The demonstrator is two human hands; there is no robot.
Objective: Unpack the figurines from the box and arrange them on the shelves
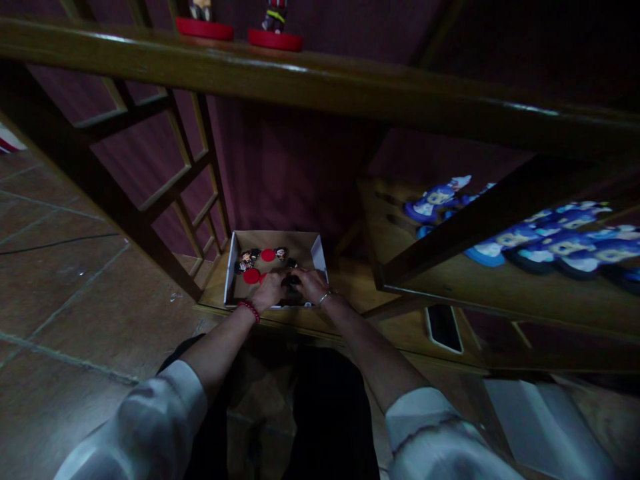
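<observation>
A shallow cardboard box [321, 261] with white outer walls sits on the lowest wooden shelf. Both my hands reach into its right front part. My left hand [270, 291], with a red bead bracelet, has its fingers bent inward against a small dark object [291, 281]. From the other side, my right hand [312, 285], wearing a thin bangle, closes its fingers at the same object. Dim light and the fingers hide what kind it is. Around them in the box lie small figurines [246, 258], another figurine [281, 254] and round red bases [251, 276].
Overhead runs a wooden shelf edge [320, 83] bearing two figures on red bases [275, 40]. A lattice side panel [185, 173] stands left. On the right shelf are several blue figurines [565, 240]. A phone [444, 328] lies on the lower shelf.
</observation>
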